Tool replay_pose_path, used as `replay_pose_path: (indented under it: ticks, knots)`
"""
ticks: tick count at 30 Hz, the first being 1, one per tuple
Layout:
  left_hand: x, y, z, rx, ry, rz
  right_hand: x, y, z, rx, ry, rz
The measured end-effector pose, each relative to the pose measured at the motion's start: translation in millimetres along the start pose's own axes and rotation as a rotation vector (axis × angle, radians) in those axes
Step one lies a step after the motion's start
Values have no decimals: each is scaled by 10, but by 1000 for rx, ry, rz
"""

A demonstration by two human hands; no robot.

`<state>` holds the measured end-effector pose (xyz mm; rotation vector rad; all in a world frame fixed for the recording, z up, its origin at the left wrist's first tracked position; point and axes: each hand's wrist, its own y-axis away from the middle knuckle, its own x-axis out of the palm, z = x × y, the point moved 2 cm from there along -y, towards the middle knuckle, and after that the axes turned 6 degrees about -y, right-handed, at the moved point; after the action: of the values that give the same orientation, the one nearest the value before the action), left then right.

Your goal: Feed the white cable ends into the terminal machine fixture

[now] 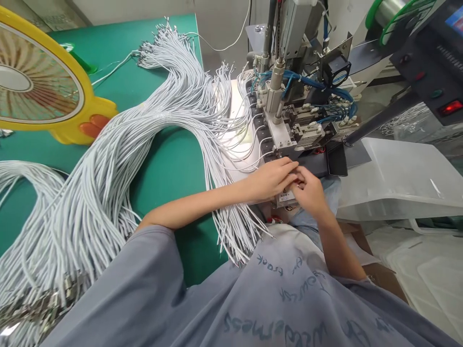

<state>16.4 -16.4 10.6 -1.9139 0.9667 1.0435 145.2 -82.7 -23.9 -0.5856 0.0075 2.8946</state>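
Note:
My left hand (272,179) reaches across from the left, its fingers bent together at the front end of the bench machine (280,127). Close against it, my right hand (308,191) has its thumb and fingers pinched near the left fingertips. Whatever lies between the fingers is too small or hidden to make out. Single white cables (265,140) run into black slots along the machine's left side, just beyond my hands. A thick bundle of white cables (159,115) lies to the left, with loose ends hanging beneath my left forearm.
A yellow fan (85,103) stands at the left on the green table (170,164). The control box (430,62) and a wire spool (388,17) are at upper right. Below them sits a translucent plastic bin (401,168). Blue air hoses (307,79) cross the machine.

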Motion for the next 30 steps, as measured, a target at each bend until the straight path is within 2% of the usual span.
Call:
replay_pose_path:
  ticks: [4, 9, 13, 17, 21, 25, 30]
  knots:
    - [76, -39, 188, -90, -38, 48, -116, -205, -42, 50, -260, -114]
    - [61, -39, 253, -57, -102, -10, -10, -200, -17, 69, -558, -222]
    - [44, -30, 256, -17, -106, -53, 69, -165, 21, 100, -743, -250]
    - [46, -35, 271, 6, -63, -191, 84, -198, 13, 103, -654, -320]
    - [15, -41, 271, -25, 138, -307, 62, -210, 15, 6, -500, -363]
    - [-11, -62, 271, -50, 220, -281, 7, -196, 65, -57, -386, -348]
    - [-13, -91, 298, -70, 238, -169, -62, -227, 134, -62, -295, -235]
